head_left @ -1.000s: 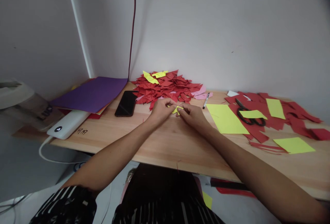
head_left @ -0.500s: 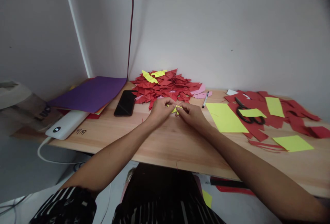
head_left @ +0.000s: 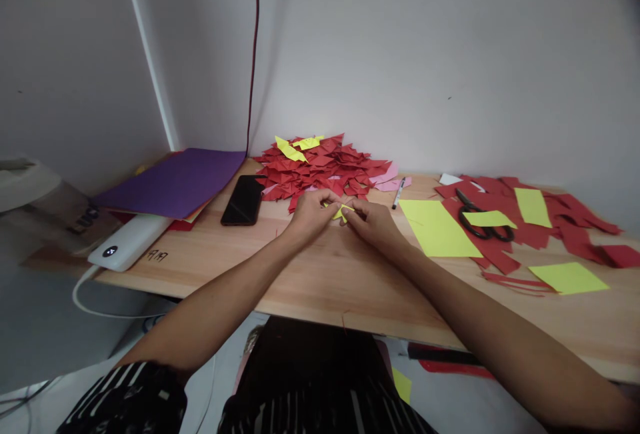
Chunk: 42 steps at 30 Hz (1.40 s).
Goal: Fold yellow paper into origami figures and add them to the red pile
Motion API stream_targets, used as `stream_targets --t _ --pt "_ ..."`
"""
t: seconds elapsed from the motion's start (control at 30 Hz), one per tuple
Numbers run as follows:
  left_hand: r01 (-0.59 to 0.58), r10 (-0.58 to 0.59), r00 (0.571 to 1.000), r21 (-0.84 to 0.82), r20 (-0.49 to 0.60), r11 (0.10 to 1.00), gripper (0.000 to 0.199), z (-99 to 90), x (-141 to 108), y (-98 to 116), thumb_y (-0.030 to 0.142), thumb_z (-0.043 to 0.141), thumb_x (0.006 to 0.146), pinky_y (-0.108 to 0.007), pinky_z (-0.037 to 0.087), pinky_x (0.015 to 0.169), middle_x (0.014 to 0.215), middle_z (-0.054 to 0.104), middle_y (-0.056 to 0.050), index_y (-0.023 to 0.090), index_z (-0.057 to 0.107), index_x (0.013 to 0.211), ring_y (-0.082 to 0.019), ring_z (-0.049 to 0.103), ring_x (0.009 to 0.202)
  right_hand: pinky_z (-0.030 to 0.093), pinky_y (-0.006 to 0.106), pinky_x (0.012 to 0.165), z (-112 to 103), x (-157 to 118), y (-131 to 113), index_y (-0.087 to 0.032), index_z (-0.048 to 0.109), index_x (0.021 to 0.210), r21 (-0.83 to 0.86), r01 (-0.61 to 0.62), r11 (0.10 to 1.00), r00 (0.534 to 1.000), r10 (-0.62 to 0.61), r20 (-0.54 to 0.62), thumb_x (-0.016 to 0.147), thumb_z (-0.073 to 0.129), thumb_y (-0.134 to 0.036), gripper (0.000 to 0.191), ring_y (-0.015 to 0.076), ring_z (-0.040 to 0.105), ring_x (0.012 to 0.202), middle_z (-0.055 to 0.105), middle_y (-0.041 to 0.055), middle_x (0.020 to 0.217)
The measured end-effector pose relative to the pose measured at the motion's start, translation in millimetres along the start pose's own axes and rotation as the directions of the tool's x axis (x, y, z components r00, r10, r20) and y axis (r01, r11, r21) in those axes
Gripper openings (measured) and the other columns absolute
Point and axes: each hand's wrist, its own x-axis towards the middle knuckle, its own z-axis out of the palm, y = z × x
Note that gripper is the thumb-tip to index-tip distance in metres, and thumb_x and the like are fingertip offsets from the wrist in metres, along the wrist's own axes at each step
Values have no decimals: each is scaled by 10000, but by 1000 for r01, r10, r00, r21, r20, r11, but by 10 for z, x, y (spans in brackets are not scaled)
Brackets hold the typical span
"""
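A small piece of folded yellow paper [head_left: 341, 212] is pinched between my two hands above the table's middle. My left hand [head_left: 316, 211] grips its left side, fingers closed. On the other side my right hand [head_left: 373, 218] holds it between thumb and fingers. Fingertips cover much of the paper, so its full shape is hidden. Just behind my hands rises a heap of folded red paper pieces [head_left: 325, 166], with a folded yellow piece [head_left: 291, 149] lying on top and some pink paper [head_left: 391, 181] at its right edge.
Left of my hands lie a black phone [head_left: 241, 201], purple sheets [head_left: 180, 181] and a white power bank [head_left: 125, 247] with a cable. To the right are a marker [head_left: 399, 193], a yellow sheet [head_left: 437, 227], black scissors [head_left: 467, 211] and red paper scraps [head_left: 537, 237].
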Motion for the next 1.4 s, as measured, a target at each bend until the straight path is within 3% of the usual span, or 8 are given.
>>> stream_targets --t 1.4 --pt "-8 8 1000 16 -6 1000 119 7 -1 -21 206 579 734 -239 412 656 741 664 -22 146 681 748 -124 562 703 378 245 609 5 -3 0 -187 623 718 -15 -1 1000 1000 1 -6 898 483 -335 272 136 548 612 659 13 686"
